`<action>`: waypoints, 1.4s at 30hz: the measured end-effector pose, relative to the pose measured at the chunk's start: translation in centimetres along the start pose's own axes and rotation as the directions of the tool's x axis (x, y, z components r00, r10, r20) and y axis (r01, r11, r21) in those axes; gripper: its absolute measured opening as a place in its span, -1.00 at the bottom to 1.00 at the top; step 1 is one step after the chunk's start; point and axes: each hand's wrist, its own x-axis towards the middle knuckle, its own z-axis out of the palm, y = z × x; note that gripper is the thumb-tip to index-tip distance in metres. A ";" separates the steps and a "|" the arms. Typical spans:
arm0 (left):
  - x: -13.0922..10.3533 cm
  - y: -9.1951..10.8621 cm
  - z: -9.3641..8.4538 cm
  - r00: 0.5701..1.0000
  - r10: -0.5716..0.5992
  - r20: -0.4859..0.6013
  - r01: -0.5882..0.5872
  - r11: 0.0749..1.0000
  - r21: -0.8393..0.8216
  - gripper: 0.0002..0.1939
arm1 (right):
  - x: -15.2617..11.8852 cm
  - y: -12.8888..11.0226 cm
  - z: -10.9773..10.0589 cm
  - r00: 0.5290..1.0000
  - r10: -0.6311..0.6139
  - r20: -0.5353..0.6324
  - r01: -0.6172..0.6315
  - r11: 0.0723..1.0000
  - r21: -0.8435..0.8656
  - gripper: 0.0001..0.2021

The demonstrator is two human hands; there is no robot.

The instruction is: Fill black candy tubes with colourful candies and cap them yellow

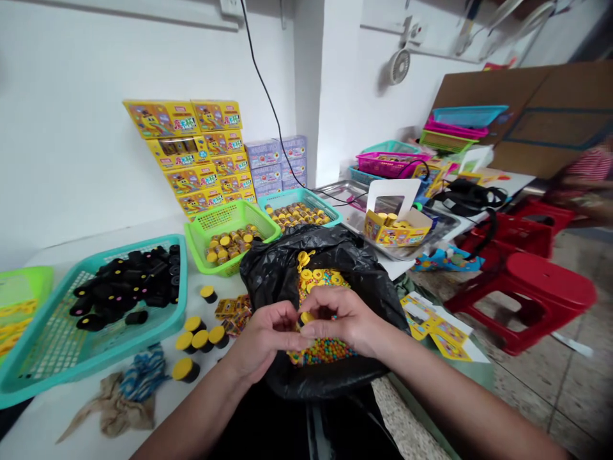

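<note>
Over the black plastic bag (330,246), my left hand (263,335) and my right hand (342,319) meet at the fingertips. Between them is a small yellow-capped tub (306,317), mostly hidden by the fingers. Both hands are closed on it. Inside the bag lie many small coloured candy balls (325,351) and several yellow ring-shaped pieces (318,276). Left of the bag, several black tubs with yellow lids (202,338) stand on the table, near a pile of small printed sachets (234,311).
A teal basket (179,281) of black tubs is at left, with a knotted cloth (122,402) before it. Behind the bag are a green basket (196,239), a blue basket (332,214) and stacked yellow boxes (191,182). Red stools (550,281) stand right; a person's arm (589,204) shows beyond.
</note>
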 end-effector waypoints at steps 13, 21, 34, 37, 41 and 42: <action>-1.3 -0.7 1.2 0.978 0.161 -0.130 -0.132 0.970 0.206 -0.67 | -0.7 -0.1 -0.5 0.990 -0.134 0.046 0.140 0.973 -0.181 -0.76; -0.5 -1.2 0.6 0.980 -0.077 0.183 0.125 0.956 -0.266 -0.77 | -0.5 -1.3 -1.3 0.953 -0.213 0.215 0.247 0.958 -0.146 -0.68; -0.4 -0.9 0.5 0.983 0.027 0.184 0.060 0.891 -0.450 -0.70 | -1.5 -0.6 0.0 0.908 -0.403 0.114 0.412 0.811 -0.415 -0.67; -0.3 -1.0 0.5 0.986 0.003 0.165 0.075 0.883 -0.463 -0.72 | -1.6 -0.2 0.2 0.910 -0.407 0.085 0.398 0.792 -0.463 -0.65; -0.2 -1.3 0.6 0.988 -0.036 0.150 0.100 0.891 -0.442 -0.72 | -1.4 -0.3 0.2 0.929 -0.369 0.035 0.346 0.830 -0.438 -0.75; -0.2 -1.4 0.6 0.988 -0.041 0.149 0.104 0.893 -0.438 -0.73 | -1.4 -0.4 0.2 0.933 -0.360 0.020 0.332 0.837 -0.436 -0.78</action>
